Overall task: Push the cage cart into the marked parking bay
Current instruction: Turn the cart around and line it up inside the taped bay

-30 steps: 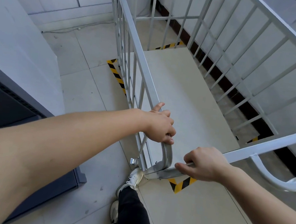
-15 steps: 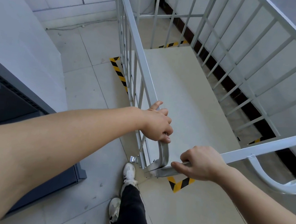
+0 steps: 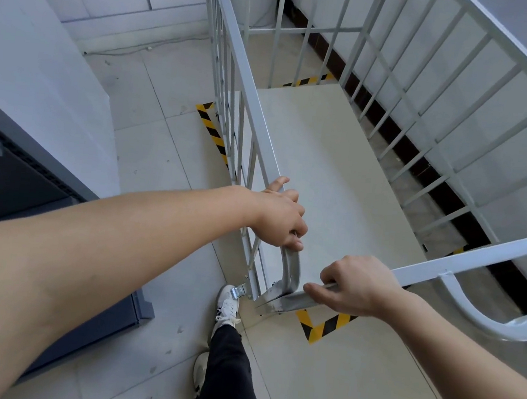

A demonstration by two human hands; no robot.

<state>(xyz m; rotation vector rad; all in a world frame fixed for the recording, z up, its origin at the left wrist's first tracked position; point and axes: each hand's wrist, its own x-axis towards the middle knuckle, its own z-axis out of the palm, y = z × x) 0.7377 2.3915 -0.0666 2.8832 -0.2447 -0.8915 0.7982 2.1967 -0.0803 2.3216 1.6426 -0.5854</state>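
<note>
Steel cage cart (image 3: 292, 157) sits mostly inside the marked parking bay, deck between the tape corners: far-left hazard tape (image 3: 212, 129), far tape (image 3: 307, 81), near corner tape (image 3: 323, 326) just beside the cart's near-left corner. A bit more tape shows at the right under the bars (image 3: 458, 250).

Risks from here, as I read it:
- Right side panel runs close along the dark wall skirting (image 3: 406, 156). Any skew in the push and it scrapes or jams there.
- Shoe (image 3: 228, 303) is right by the near-left caster (image 3: 239, 292); rolling back or swinging that corner catches the toes.
- Both grips are bunched at one corner, so push force is off-centre and tends to yaw the cart.
- Far end looks near the back wall; overshoot bangs it.
- Whether the deck fully clears the near tape I can't tell.

Hands: left hand (image 3: 281, 219) clenched over the top of the left side rail where it curves down, arm extended, wrist above the rail. Right hand (image 3: 354, 285) wrapped on the near cross rail (image 3: 476, 264), thumb lying along the bar toward the corner.
</note>
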